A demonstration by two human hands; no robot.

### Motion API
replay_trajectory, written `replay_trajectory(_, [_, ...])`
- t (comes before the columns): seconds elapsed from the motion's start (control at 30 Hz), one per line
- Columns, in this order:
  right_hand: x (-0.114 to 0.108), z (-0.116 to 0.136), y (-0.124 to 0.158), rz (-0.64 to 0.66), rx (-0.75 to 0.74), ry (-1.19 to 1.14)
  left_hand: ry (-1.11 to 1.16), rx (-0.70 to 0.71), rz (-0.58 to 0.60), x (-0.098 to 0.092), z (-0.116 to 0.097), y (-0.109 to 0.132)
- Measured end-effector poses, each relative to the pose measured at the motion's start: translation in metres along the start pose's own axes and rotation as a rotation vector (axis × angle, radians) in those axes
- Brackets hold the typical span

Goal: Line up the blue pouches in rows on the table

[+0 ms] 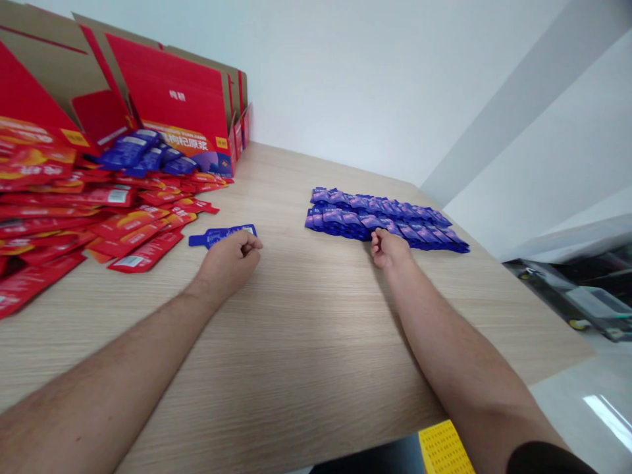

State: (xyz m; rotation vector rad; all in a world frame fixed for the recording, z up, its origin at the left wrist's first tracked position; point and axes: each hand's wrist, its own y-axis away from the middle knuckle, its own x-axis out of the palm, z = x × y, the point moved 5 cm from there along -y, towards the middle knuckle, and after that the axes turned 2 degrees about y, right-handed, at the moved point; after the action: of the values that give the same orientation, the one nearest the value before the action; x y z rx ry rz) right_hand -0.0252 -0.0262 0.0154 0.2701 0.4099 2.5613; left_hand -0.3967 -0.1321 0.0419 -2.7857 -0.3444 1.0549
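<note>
Beside a single blue sachet [212, 236] lying on the table, my left hand [236, 257] rests with its fingers curled closed, covering part of the sachet's lower edge; whether it grips anything is hidden. Two long rows of overlapping purple-blue sachets [345, 219] lie right of centre. My right hand [388, 248] is at the front edge of the nearer row, fingers bent together, and what is between them is too small to make out. A heap of red sachets [133, 230] spreads over the left side, with several blue sachets [143, 153] on top of it.
Open red cardboard boxes [172, 92] stand behind the heap at the back left, against a white wall. The wooden table [306, 342] ends at the right, near dark equipment with a clear tray [597, 301]. A yellow object [444, 449] shows below the front edge.
</note>
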Motion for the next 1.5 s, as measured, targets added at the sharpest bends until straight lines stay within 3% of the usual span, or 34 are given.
replay_trajectory(0.23, [-0.007, -0.001, 0.008, -0.037, -0.015, 0.004, -0.004, 0.011, 0.008, -0.001, 0.002, -0.001])
replay_trajectory(0.4, [-0.013, -0.001, 0.035, -0.013, -0.036, 0.022, 0.001, 0.025, 0.011, 0.003, 0.004, -0.001])
replay_trajectory(0.57, [0.001, -0.012, 0.089, 0.208, -0.020, 0.097, -0.079, 0.046, 0.008, -0.002, 0.001, -0.001])
replay_trajectory(0.73, [0.039, -0.036, 0.149, 0.622, -0.001, 0.389, -0.401, 0.121, -0.101, -0.030, 0.005, -0.009])
replay_trajectory(0.83, [0.058, -0.046, 0.171, 0.799, -0.185, 0.619, -0.604, 0.125, -0.107, -0.039, 0.019, -0.016])
replay_trajectory(1.0, [0.063, -0.047, 0.182, 0.771, -0.836, 0.876, -0.735, 0.004, 0.042, -0.034, 0.046, -0.023])
replay_trajectory(1.07, [0.058, -0.048, 0.179, 0.797, -0.965, 0.914, -0.747, 0.002, 0.084, -0.030, 0.049, -0.024])
replay_trajectory(1.27, [0.045, -0.046, 0.163, 0.845, -0.931, 0.937, -0.707, 0.088, 0.082, -0.026, 0.050, -0.028])
replay_trajectory(1.5, [0.048, -0.051, 0.173, 0.947, -0.979, 0.975, -0.704, 0.086, 0.151, -0.025, 0.051, -0.027])
